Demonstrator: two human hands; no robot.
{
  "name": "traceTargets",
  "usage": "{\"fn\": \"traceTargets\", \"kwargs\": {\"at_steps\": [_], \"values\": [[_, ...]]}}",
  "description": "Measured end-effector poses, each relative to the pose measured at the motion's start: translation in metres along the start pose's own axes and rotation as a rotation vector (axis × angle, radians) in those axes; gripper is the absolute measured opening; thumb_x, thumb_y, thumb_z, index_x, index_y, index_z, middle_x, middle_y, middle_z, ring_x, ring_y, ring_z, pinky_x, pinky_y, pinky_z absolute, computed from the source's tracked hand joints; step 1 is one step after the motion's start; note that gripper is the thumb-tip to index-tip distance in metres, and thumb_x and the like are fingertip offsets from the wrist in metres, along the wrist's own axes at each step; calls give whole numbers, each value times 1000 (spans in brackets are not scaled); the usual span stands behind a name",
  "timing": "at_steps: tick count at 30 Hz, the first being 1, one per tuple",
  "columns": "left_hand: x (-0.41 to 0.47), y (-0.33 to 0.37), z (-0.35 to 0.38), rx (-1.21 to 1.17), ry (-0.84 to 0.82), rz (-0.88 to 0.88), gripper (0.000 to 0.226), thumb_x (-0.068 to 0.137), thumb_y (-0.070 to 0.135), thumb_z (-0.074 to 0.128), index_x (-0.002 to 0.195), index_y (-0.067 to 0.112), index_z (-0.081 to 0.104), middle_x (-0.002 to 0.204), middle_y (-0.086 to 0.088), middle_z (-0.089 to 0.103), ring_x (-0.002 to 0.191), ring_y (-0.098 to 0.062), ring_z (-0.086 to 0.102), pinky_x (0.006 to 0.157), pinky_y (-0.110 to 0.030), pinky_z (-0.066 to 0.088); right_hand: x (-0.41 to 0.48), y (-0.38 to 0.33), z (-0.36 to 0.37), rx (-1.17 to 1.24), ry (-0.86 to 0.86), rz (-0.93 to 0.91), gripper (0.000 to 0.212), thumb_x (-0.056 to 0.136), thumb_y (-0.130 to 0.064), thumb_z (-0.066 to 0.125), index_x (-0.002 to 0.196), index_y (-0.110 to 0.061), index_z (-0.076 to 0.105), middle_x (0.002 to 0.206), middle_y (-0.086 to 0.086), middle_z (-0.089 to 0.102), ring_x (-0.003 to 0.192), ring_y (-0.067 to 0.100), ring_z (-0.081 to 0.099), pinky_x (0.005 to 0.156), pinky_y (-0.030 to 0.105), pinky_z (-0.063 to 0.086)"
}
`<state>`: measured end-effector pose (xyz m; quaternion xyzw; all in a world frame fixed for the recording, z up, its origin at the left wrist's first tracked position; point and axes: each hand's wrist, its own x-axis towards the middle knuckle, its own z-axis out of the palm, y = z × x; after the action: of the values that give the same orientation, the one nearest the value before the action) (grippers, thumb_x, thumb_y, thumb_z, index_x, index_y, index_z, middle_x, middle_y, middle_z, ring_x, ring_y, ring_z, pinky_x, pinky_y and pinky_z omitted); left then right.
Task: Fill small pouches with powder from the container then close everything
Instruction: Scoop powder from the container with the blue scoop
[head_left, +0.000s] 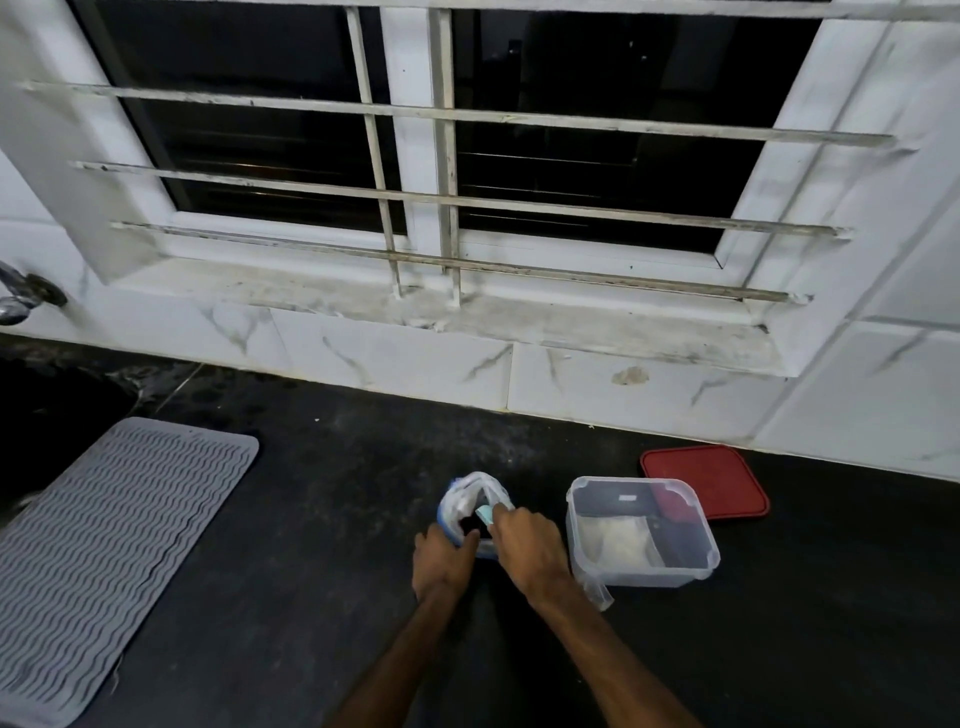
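Observation:
A blue and white plastic pouch bag stands open on the dark counter at centre. My left hand grips its near left side. My right hand pinches its right rim, with a small pale green piece at the fingertips. To the right sits a clear square plastic container without its lid, holding a bag of white powder. Its red lid lies flat behind it near the wall.
A grey ribbed silicone mat lies at the left. A dark sink and a tap are at the far left. A tiled wall and barred window stand behind the black counter.

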<state>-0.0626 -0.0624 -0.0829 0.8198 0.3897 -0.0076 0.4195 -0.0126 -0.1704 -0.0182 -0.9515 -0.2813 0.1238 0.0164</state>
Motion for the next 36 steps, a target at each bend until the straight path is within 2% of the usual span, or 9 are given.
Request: {"fn": "traceTargets", "kwargs": {"at_steps": [4, 8, 11, 13, 18, 22, 28, 33, 36], "values": [[8, -3, 2, -100, -41, -25, 34, 88, 26, 62, 115, 6, 60, 115, -14, 64, 108, -28, 61, 87, -33, 49, 8, 2, 10, -19, -17, 60, 23, 100, -12, 43, 121, -11, 53, 116, 11, 66, 105, 30, 65, 83, 40, 52], [9, -3, 1, -334, -47, 0, 31, 90, 22, 64, 117, 7, 60, 112, -7, 66, 104, -22, 62, 87, -33, 50, 12, 3, 21, 163, 22, 220, 24, 97, -21, 48, 117, -13, 59, 113, 11, 66, 105, 30, 65, 82, 38, 51], [12, -4, 0, -460, -118, 36, 22, 89, 14, 65, 111, 13, 62, 104, -2, 66, 96, -18, 63, 78, -27, 50, 15, 4, 28, 343, 96, 313, 20, 93, -28, 52, 101, -16, 67, 102, 7, 70, 96, 26, 67, 77, 36, 51], [17, -8, 0, -524, -184, 35, 17, 85, 16, 67, 101, 15, 67, 97, -4, 72, 93, -24, 68, 77, -35, 57, 18, 8, 31, 489, 112, 377, 17, 89, -30, 58, 86, -17, 68, 91, 4, 71, 88, 23, 68, 71, 33, 50], [25, -3, -6, -584, -286, 83, 5, 92, 19, 65, 94, 17, 69, 86, -5, 75, 83, -21, 72, 67, -32, 58, 27, 17, 30, 679, 63, 475, 27, 85, -30, 67, 62, -20, 56, 69, -2, 62, 72, 20, 66, 61, 32, 50], [29, 1, -7, -611, -308, 1, 13, 94, 12, 61, 85, 10, 69, 79, -10, 72, 76, -23, 69, 71, -39, 57, 27, 8, 28, 587, 4, 455, 21, 90, -34, 61, 78, -17, 68, 81, 1, 69, 77, 17, 65, 60, 28, 45], [32, 0, -12, -493, -273, 14, 14, 96, 20, 58, 86, 16, 66, 77, -5, 68, 67, -13, 63, 51, -19, 48, 28, 8, 30, 637, -36, 464, 21, 89, -30, 60, 84, -15, 75, 84, -1, 72, 77, 16, 66, 62, 28, 48], [32, 0, -12, -498, -187, -14, 12, 93, 26, 63, 97, 15, 66, 89, -11, 73, 83, -27, 70, 61, -34, 55, 32, 15, 24, 786, -111, 482, 14, 75, -26, 69, 80, -18, 79, 77, 1, 74, 74, 18, 69, 69, 33, 56], [36, -4, -14, -473, -116, -26, 11, 89, 21, 67, 96, 12, 65, 91, -13, 71, 88, -32, 69, 71, -43, 56, 32, 20, 18, 816, -130, 460, 16, 69, -26, 73, 55, -18, 71, 54, -1, 65, 53, 15, 62, 59, 30, 51]]}}
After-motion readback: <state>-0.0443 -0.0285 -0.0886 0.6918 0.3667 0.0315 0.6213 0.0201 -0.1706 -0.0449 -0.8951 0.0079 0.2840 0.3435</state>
